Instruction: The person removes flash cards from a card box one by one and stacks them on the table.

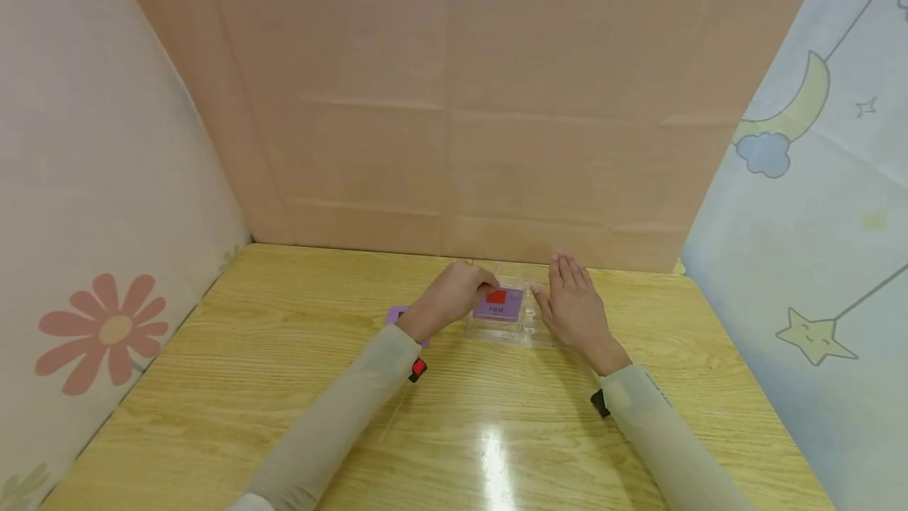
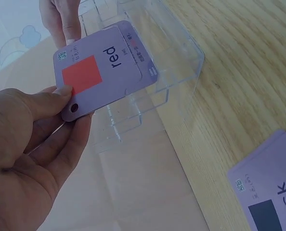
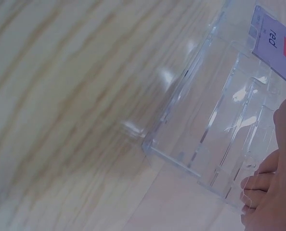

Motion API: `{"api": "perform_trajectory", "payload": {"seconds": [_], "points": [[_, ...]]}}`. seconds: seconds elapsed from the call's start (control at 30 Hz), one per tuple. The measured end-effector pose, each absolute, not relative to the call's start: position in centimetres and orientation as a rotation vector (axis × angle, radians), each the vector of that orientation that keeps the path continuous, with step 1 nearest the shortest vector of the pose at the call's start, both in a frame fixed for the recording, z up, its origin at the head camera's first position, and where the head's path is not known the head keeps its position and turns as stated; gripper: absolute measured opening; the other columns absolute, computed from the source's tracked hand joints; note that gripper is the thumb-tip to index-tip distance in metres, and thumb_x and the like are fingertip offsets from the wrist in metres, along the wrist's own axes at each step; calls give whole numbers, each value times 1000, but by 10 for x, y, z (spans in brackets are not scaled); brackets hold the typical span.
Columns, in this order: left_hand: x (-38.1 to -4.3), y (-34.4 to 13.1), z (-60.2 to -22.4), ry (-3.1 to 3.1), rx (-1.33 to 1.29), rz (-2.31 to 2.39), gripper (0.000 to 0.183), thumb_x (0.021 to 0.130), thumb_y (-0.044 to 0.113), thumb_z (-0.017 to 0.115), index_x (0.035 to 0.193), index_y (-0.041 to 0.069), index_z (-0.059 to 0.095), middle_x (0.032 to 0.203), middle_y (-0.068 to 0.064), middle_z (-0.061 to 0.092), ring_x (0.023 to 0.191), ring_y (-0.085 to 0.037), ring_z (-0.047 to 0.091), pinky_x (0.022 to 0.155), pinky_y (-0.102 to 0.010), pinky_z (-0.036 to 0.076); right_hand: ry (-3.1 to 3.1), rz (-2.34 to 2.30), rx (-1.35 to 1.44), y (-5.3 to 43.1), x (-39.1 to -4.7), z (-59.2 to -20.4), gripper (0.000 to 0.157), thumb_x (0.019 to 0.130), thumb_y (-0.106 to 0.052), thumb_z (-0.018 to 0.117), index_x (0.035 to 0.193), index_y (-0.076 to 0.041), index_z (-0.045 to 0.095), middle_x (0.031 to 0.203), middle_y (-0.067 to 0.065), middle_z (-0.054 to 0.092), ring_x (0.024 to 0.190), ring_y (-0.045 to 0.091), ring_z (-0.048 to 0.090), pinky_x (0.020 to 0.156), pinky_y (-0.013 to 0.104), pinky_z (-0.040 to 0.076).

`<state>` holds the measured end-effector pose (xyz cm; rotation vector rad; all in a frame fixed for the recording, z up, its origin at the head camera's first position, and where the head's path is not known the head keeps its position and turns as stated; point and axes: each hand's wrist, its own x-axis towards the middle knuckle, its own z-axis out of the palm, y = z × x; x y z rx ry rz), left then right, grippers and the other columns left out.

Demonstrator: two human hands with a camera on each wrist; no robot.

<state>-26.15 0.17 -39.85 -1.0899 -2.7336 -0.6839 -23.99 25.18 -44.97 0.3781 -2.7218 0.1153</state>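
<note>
My left hand (image 1: 450, 296) pinches a purple flashcard (image 2: 114, 72) between thumb and fingers at its corner. The card bears a red square and the word "red". It is over a clear plastic stepped holder (image 3: 191, 125) with several slots; whether its edge touches the holder I cannot tell. At the holder's right side is my right hand (image 1: 576, 312), its fingers extended along the holder toward the back. More purple cards (image 2: 266, 187) lie on the table left of the holder, the top one showing a black square; in the head view my left wrist partly covers them.
The wood-grain table (image 1: 454, 424) meets a brown paper-like panel (image 1: 454, 140) just behind the holder. Patterned sheets with a flower (image 1: 113, 330) on the left and a moon (image 1: 809, 101) on the right close off the sides.
</note>
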Motion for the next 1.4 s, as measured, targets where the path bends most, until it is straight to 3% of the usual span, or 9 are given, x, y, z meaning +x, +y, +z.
{"api": "perform_trajectory", "payload": {"seconds": [0.73,1.4], "points": [[-257,5,-395,-2798,-1084,-684,22,106,16,63,120,9,79,118,-6,81,106,-18,78,92,-29,64,-2708,122,379,254,-240,-451,73,112,-41,47,156,16,34,160,35,41,152,50,40,127,61,33],[-264,5,-408,-2746,-1001,-815,26,106,28,63,116,12,81,108,-2,82,86,-10,73,77,-23,61,-2738,103,372,252,-242,-451,73,112,-40,45,156,16,32,162,35,38,154,49,37,130,60,29]]}}
